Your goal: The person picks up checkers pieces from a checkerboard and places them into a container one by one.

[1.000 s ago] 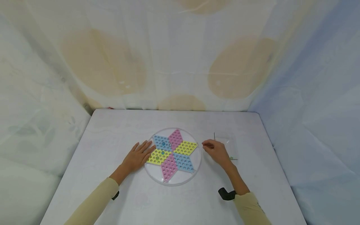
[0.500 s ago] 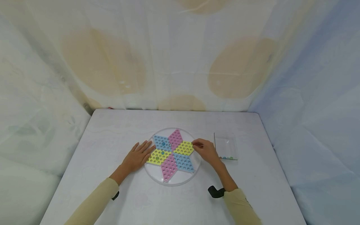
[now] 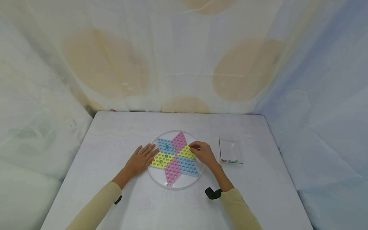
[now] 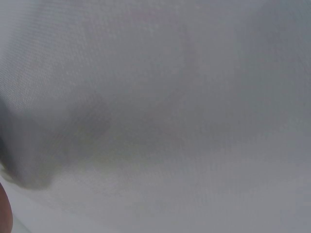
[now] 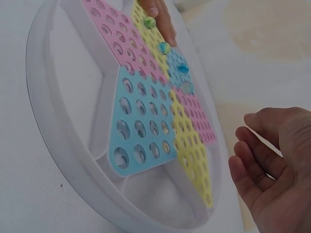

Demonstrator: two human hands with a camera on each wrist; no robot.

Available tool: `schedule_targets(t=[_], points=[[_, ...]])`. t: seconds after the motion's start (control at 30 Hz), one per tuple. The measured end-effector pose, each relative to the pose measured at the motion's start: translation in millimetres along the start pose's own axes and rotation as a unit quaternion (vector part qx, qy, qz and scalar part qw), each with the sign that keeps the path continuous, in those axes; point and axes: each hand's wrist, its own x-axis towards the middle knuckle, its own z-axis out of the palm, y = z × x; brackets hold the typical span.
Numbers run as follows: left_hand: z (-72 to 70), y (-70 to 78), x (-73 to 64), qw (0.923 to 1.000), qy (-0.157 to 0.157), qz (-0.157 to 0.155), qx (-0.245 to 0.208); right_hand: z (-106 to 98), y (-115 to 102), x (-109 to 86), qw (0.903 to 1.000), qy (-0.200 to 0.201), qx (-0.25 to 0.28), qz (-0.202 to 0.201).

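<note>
A round Chinese checkers board (image 3: 178,187) with a pink, yellow and blue star of holes lies on the table. Several glass marbles sit in its left half, among them a green marble (image 5: 149,22) and a blue marble (image 5: 182,67). My left hand (image 3: 140,159) rests with spread fingers on the board's left rim. Above the right-hand yellow section hovers my right hand (image 3: 203,152), its fingers curled and thumb near the fingertips. In the right wrist view, no marble shows at those fingertips (image 5: 250,119); I cannot tell whether one is pinched there.
A clear plastic box (image 3: 231,147) stands right of the board, with small coloured marbles (image 3: 230,161) along its near side. White cloth covers the table (image 3: 161,210). Patterned curtains (image 3: 184,57) hang behind and at both sides.
My right hand has moved left from beside the clear box to over the board's right yellow section, uncovering the box and its marbles. The left hand has stayed in place.
</note>
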Motion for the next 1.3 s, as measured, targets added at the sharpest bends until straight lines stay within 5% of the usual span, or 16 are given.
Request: schedule_targets(t=[1.03,1.3], points=[[0.7,0.2,-0.5,0.9998,0.015,0.008,0.010,40,4,26.3,0.9984,-0.043,-0.036,-0.009],[1.1,0.7,1.2,0.9999,-0.002,0.004,0.014,51,7,32.6,0.9975,-0.049,-0.051,-0.006]])
